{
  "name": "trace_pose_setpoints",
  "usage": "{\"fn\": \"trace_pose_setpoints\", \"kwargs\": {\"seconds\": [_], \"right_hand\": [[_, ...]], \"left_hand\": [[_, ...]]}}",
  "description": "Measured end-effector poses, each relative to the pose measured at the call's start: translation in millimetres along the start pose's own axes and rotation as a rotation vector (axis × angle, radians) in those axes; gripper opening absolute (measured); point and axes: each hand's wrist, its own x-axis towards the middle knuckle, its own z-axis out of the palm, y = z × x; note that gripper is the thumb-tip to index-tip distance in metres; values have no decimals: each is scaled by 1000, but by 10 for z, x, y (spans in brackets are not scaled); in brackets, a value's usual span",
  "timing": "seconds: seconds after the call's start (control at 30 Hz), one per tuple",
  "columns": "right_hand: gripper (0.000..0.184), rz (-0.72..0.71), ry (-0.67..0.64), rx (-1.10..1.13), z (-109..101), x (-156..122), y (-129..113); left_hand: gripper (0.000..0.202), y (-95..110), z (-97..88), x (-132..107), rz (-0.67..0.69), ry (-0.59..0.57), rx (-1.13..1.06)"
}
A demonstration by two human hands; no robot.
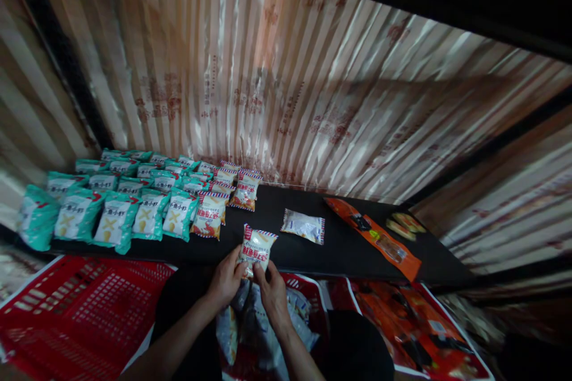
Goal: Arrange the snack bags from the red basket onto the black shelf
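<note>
Both my hands hold one small white and red snack packet point(256, 247) upright at the front edge of the black shelf point(339, 244). My left hand point(227, 278) pinches its lower left corner, and my right hand point(271, 289) grips its lower right corner. Just behind, a similar packet point(303, 225) lies flat, back side up. To the left stand rows of red and white packets point(209, 215) and teal packets point(114, 220). Under my hands a red basket point(308, 289) holds more packets.
An empty red basket point(80, 315) sits at lower left. Long orange packets point(379, 238) lie on the shelf's right part, and another basket point(415, 327) of orange packets is at lower right. A striped shiny backing covers the wall behind the shelf.
</note>
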Motion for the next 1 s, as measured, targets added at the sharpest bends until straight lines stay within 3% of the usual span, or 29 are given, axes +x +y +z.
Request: {"fn": "trace_pose_setpoints", "kwargs": {"seconds": [0.47,0.77,1.0], "right_hand": [[42,-52,39,-7,83,508,-39],[44,-95,111,-92,161,774,-55],[44,-108,94,-118,246,921,-12]], "left_hand": [[42,-3,109,484,177,32,487],[42,21,147,743,189,63,647],[39,-92,174,845,241,186,678]]}}
